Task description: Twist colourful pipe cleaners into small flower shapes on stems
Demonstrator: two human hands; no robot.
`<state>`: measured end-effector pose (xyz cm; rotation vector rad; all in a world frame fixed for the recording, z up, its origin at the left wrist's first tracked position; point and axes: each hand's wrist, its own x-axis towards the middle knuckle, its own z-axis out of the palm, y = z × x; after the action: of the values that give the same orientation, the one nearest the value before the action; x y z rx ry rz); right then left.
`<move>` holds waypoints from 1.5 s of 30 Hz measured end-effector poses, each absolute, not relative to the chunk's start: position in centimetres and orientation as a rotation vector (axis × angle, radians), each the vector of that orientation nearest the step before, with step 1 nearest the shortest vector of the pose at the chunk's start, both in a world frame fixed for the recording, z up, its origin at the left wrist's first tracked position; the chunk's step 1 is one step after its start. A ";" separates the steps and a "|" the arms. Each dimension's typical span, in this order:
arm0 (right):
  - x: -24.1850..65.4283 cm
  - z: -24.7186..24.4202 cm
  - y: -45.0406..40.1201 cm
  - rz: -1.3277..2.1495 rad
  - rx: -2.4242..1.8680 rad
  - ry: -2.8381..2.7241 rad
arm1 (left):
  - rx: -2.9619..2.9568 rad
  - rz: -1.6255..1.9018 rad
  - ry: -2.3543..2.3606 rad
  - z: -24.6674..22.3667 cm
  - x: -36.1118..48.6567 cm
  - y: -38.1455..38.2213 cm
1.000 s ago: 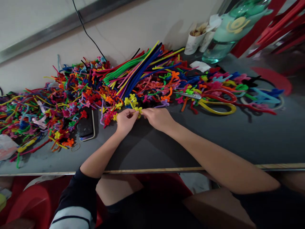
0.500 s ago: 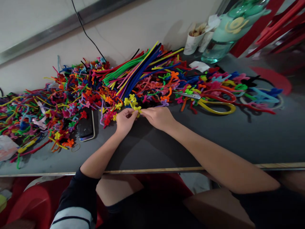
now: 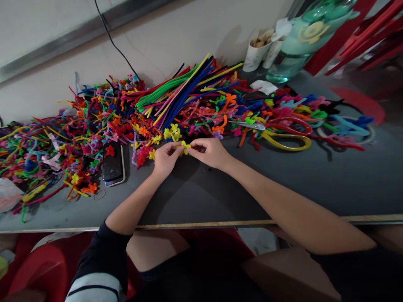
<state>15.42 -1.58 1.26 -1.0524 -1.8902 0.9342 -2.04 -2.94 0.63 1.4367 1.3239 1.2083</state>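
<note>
A small yellow pipe-cleaner flower (image 3: 185, 147) is pinched between my two hands over the table's middle. My left hand (image 3: 166, 158) grips its left side with thumb and forefinger. On its right side, the thumb and fingertips of my right hand (image 3: 210, 152) close on a petal. Just beyond my fingers lie more yellow flowers (image 3: 172, 132), and a bundle of long straight pipe cleaners (image 3: 179, 98) rests on the heap behind them. Scissors (image 3: 285, 128) with one red and one yellow handle lie to the right of my right hand.
Heaped pipe-cleaner pieces (image 3: 91, 117) run along the wall. Two stacked phones (image 3: 113, 164) lie left of my left hand, a red flower (image 3: 109, 151) on top. Paper cups (image 3: 255, 55) and a green water bottle (image 3: 288, 63) stand back right. The table's edge (image 3: 201, 225) runs near my lap.
My right hand's fingers have shifted from lying flatter to a rounder pinch, and more of the yellow flower shows between the hands. My left hand stays nearly in place.
</note>
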 end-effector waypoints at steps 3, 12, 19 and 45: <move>15.4 1.1 -1.5 1.041 -1.041 -1.847 | 1.439 1.210 1.321 0.5 -2.2 -2.9; 15.1 1.0 -1.7 0.973 -1.110 -1.936 | 1.311 1.221 1.351 -0.1 -1.7 -3.1; 14.9 0.4 -1.9 1.202 -1.108 -1.855 | 1.340 1.228 1.354 -0.3 -1.4 -3.4; 15.4 0.6 -0.5 1.437 -1.176 -1.463 | 3.183 0.843 1.381 2.0 -5.0 -2.8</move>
<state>15.36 -0.54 0.56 -1.1756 -1.4631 1.4367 -5.04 -2.83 2.03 3.1827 1.3806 0.8428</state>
